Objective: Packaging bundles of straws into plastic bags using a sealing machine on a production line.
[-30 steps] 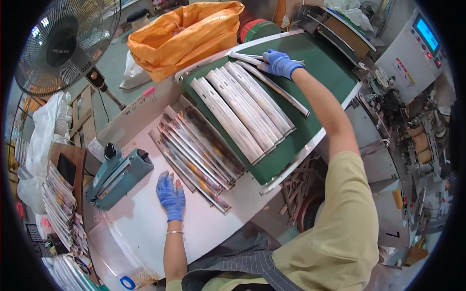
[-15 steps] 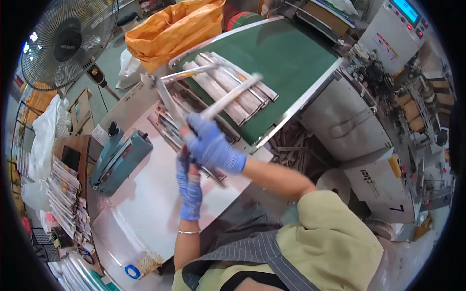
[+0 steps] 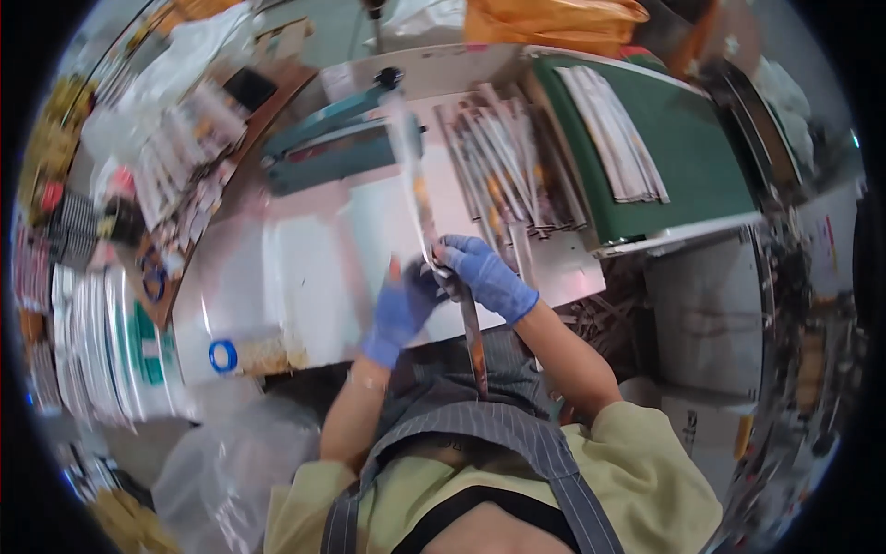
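Left hand (image 3: 400, 316): blurred, grip indeterminable. The upper length of the long printed strip (image 3: 412, 162) is smeared and covers part of the teal sealer (image 3: 337, 155). Right hand (image 3: 491, 279) hides part of the strip; whether the lower length is the same piece is unclear. Orange sack (image 3: 563, 23): cut off by the upper edge. Machinery (image 3: 812, 332): indistinct at the right rim.

The right forearm (image 3: 568, 358) is slanting up and leftward from the lower right, the blue-gloved right hand (image 3: 489, 277) curling inward near the centre. The left forearm (image 3: 354, 415) is slanting upward; the blurred left hand (image 3: 401, 312) is staying just beside the right.
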Demonstrator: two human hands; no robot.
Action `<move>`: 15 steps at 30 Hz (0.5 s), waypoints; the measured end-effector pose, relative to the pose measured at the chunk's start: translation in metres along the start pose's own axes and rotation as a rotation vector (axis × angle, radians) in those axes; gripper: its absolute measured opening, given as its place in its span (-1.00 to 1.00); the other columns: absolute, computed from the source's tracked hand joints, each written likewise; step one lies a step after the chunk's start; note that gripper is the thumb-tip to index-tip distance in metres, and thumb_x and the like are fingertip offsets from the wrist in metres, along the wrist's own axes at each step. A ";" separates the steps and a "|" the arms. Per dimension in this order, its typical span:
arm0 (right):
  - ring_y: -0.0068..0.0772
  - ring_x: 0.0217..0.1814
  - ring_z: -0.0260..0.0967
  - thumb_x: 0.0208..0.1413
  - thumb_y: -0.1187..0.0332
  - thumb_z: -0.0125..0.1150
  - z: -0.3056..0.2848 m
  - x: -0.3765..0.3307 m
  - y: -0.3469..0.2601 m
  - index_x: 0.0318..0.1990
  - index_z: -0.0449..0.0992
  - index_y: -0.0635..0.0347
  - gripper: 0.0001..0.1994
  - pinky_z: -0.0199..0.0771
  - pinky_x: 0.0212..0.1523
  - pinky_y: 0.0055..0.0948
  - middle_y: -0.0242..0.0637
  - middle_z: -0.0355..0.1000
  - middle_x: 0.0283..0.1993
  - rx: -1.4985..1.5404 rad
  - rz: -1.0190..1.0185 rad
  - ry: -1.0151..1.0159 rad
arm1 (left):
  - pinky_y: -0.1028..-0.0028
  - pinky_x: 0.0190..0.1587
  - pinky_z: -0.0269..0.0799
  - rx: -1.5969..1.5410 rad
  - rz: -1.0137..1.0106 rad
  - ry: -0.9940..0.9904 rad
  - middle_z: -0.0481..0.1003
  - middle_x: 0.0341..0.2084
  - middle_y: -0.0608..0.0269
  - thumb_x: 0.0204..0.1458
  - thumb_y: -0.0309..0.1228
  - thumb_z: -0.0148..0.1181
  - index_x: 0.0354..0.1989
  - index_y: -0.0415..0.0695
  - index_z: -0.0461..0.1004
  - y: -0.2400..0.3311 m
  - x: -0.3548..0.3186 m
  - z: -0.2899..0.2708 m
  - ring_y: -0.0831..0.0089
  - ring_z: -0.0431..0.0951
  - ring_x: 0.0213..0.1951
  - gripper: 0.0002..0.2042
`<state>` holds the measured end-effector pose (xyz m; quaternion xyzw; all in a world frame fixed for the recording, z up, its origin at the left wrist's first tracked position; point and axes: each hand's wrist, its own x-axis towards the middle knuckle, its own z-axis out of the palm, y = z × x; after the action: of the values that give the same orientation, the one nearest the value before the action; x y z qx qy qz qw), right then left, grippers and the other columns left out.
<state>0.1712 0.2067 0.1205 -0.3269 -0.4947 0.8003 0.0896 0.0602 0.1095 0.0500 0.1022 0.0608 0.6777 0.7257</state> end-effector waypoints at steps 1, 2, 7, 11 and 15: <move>-0.70 -0.72 0.12 0.10 0.24 -0.09 0.005 -0.006 0.005 -0.39 0.31 0.15 -0.81 0.15 -0.72 -0.68 -0.49 0.17 -0.66 -0.069 -0.001 0.020 | 0.28 -0.06 0.25 0.074 0.008 0.363 0.38 -0.24 0.06 0.12 -0.04 -0.32 0.03 -0.24 0.18 0.014 0.016 0.020 0.27 0.38 -0.19 -0.49; -0.71 -0.72 0.12 0.11 0.20 -0.09 0.015 -0.015 0.003 -0.41 0.30 0.16 -0.78 0.14 -0.71 -0.68 -0.52 0.14 -0.69 -0.070 -0.031 0.001 | 0.37 -0.24 0.33 0.294 0.053 0.385 0.38 -0.44 0.17 0.10 -0.11 -0.18 0.01 -0.22 0.20 0.026 0.026 0.046 0.37 0.40 -0.36 -0.55; -0.71 -0.78 -0.03 0.10 0.07 -0.10 -0.003 -0.023 0.062 -0.45 0.29 0.09 -0.71 -0.03 -0.76 -0.69 -0.57 0.03 -0.76 -0.241 -0.526 0.458 | 0.64 -0.73 0.16 0.005 0.387 -0.184 0.23 -0.69 0.47 0.08 -0.26 -0.05 -0.30 -0.11 0.29 0.073 0.038 0.052 0.67 0.24 -0.71 -0.82; -0.66 -0.81 -0.24 0.05 -0.15 -0.18 -0.037 -0.016 0.012 -0.45 0.31 0.06 -0.56 -0.21 -0.80 -0.63 -0.58 -0.14 -0.76 0.776 -0.259 0.087 | 0.62 -0.54 0.24 1.270 -0.068 0.543 0.31 -0.63 0.40 0.07 -0.24 -0.08 -0.33 -0.18 0.38 -0.004 -0.035 0.046 0.68 0.26 -0.60 -0.76; -0.62 -0.73 -0.10 0.05 -0.14 -0.19 -0.018 0.000 0.016 -0.39 0.31 0.10 -0.55 -0.03 -0.69 -0.62 -0.54 -0.06 -0.72 0.770 -0.418 0.259 | 0.62 -0.65 0.14 0.634 -0.124 0.409 0.22 -0.70 0.38 0.05 -0.13 -0.04 -0.32 -0.16 0.34 -0.061 -0.069 0.050 0.65 0.19 -0.68 -0.70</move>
<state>0.1850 0.2123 0.1016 -0.2603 -0.2013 0.8431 0.4254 0.1258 0.0336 0.0808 0.1803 0.4172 0.5866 0.6703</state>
